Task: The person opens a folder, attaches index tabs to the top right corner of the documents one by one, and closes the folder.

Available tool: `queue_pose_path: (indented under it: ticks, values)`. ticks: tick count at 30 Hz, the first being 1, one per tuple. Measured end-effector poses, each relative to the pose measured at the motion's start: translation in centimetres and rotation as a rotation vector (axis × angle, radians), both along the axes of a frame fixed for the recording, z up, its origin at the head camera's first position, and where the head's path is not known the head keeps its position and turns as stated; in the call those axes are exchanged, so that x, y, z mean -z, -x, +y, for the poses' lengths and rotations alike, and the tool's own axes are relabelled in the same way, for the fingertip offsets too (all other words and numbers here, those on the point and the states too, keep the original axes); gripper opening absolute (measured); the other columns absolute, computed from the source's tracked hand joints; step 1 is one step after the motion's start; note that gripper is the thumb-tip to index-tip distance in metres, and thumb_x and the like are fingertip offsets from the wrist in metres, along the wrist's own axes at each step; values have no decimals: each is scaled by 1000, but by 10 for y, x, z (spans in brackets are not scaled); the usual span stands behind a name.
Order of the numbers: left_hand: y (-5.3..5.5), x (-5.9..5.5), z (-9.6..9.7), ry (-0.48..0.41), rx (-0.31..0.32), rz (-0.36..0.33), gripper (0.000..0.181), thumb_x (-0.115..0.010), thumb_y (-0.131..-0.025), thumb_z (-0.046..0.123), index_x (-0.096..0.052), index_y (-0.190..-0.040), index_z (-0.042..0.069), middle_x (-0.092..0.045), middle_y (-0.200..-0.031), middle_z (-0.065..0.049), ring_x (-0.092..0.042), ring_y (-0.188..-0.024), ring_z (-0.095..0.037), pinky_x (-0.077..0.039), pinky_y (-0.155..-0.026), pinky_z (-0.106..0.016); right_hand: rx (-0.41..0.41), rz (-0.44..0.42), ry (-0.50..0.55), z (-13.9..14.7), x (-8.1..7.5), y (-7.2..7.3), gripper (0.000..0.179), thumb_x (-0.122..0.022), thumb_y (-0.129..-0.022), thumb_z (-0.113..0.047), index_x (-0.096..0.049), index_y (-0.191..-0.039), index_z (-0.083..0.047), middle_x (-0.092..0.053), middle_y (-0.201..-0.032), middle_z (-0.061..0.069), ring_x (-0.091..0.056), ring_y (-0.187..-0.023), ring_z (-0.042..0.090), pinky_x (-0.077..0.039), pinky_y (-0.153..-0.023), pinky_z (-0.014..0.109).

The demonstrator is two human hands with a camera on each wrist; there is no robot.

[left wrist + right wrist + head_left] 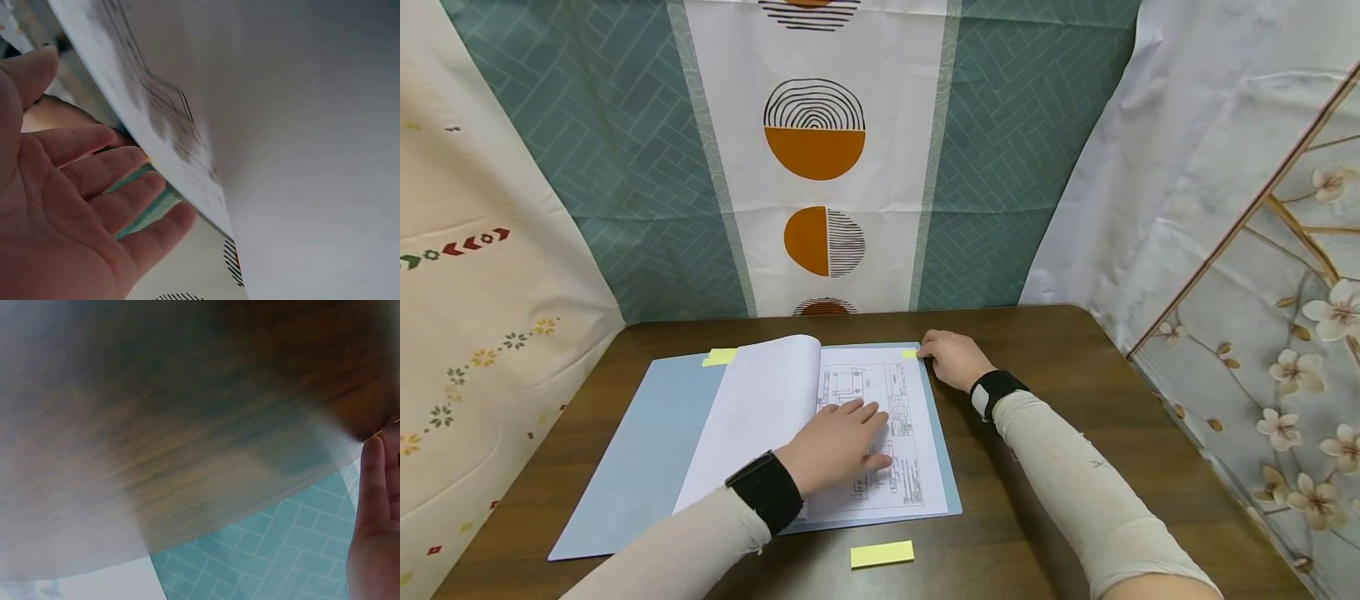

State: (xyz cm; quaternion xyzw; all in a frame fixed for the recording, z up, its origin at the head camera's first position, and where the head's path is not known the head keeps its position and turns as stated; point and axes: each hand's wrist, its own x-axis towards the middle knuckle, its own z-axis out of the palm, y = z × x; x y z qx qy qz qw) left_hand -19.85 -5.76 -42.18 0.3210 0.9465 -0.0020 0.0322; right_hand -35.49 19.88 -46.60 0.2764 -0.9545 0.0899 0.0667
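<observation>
A blue folder (pixel 625 467) lies spread on the table with a stack of white sheets in it. The upper sheets (pixel 752 417) are turned over to the left and bulge at the fold. My left hand (pixel 838 446) rests, fingers extended, on the page with a printed technical drawing (pixel 910 433); its palm and fingers show in the left wrist view. At that page's top right corner is a yellow sticky note (pixel 909 354). My right hand (pixel 955 358) pinches the note's right end with curled fingers; in the right wrist view a thin yellow edge shows at the fingertip.
A pad of yellow sticky notes (pixel 882 554) lies on the brown wooden table (pixel 1000 533) near the front. Another yellow note (pixel 720 357) sticks out at the top of the turned sheets. Patterned cloths (pixel 1030 150) hang behind and at both sides of the table.
</observation>
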Motion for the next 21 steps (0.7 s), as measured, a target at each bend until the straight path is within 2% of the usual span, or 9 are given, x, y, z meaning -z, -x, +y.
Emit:
queue_pose_path:
  ticks: [4, 8, 15, 21]
  values:
    - [-17, 0, -5, -11, 36, 23, 67, -76, -102, 54, -66, -150, 8, -66, -152, -11, -59, -144, -33, -50, -115, -55, -8, 20, 5, 1, 2, 0, 33, -66, -100, 10, -83, -123, -6, -73, -123, 7, -71, -116, 26, -57, -105, 39]
    - [-27, 3, -8, -28, 56, 19, 66, -79, -100, 52, -67, -149, 9, -67, -151, -10, -62, -141, -32, -51, -115, -52, -25, 38, 6, 1, 5, 2, 32, -67, -100, 9, -84, -122, -6, -74, -121, 7, -71, -114, 26, -58, -103, 39]
    - [-31, 7, -8, -42, 61, -12, 61, -83, -96, 48, -71, -144, 11, -70, -146, -8, -66, -135, -31, -55, -109, -49, -10, 14, 5, 1, 6, 3, 31, -69, -101, 6, -84, -124, -7, -74, -123, 7, -71, -113, 26, -57, -105, 40]
    - [-32, 10, -8, -30, 76, -2, 58, -84, -96, 47, -73, -141, 12, -69, -146, -9, -66, -133, -31, -56, -107, -49, -7, 16, -15, 0, 3, 3, 30, -69, -102, 5, -84, -124, -7, -73, -123, 7, -71, -114, 25, -57, -105, 38]
